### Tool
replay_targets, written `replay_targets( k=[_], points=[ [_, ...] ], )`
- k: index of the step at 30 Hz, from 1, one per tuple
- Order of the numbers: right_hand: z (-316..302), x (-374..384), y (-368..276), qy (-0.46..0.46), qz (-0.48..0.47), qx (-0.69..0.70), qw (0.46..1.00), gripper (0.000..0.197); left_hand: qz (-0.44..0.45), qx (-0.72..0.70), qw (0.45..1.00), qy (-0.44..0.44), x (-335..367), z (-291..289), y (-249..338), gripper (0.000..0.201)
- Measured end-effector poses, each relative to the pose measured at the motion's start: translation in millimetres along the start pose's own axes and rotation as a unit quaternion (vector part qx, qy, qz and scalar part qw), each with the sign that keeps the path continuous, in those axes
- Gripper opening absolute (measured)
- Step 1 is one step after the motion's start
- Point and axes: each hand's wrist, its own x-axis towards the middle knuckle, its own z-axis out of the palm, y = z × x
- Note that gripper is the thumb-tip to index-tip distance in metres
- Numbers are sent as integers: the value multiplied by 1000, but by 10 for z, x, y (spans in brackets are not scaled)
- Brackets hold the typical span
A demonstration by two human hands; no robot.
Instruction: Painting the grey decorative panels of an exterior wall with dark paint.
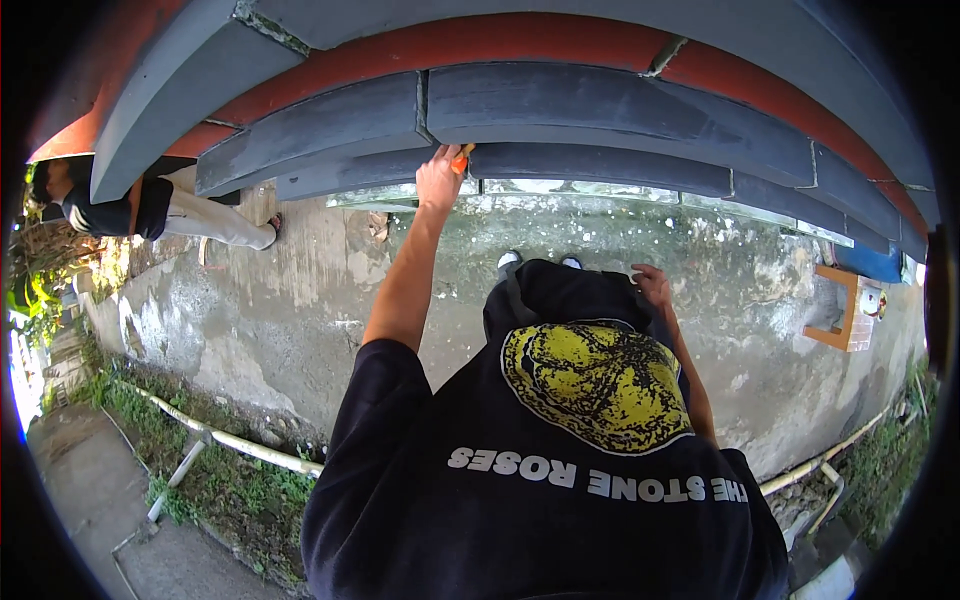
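Observation:
My left arm reaches up and forward to a wall of dark grey boards (580, 115). My left hand (438, 180) is closed around a small tool with an orange handle (460, 163), and a bit of yellow shows beyond the fingers. The tool is at the lower edge of a grey board, just below an upright joint (422, 105). Its working end is too small to make out. Lower down, beside my body, my right hand (652, 286) hangs with its fingers apart and nothing visible in it.
A red band (520, 38) runs along the wall above the grey boards. At far left another person (150, 205) in light trousers is by the wall. To the right are a wooden frame-like box (855, 315) and a blue object (865, 262). Behind me run a pale pipe rail (240, 448) and weeds.

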Motion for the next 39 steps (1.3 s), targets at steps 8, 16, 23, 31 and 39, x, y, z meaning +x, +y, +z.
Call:
replay_targets(
  k=[8,16,23,31,39],
  points=[
    [870,-220,-2883,11,-246,-114,962,47,175,-121,968,-133,-472,90,952,19],
    [1361,-112,-2958,16,-314,-219,924,30,97,-203,964,-141,-645,-241,859,20],
    [1320,143,-3207,245,-388,-169,872,24,-121,-210,969,-46,-1079,-20,-40,30],
    [1571,638,-3020,203,-306,-261,893,29,-241,-202,943,-109,-1390,98,-536,32],
    [2038,804,-3218,213,-187,-351,892,25,-303,-253,905,-159,-1495,38,-631,33]
  ],
)
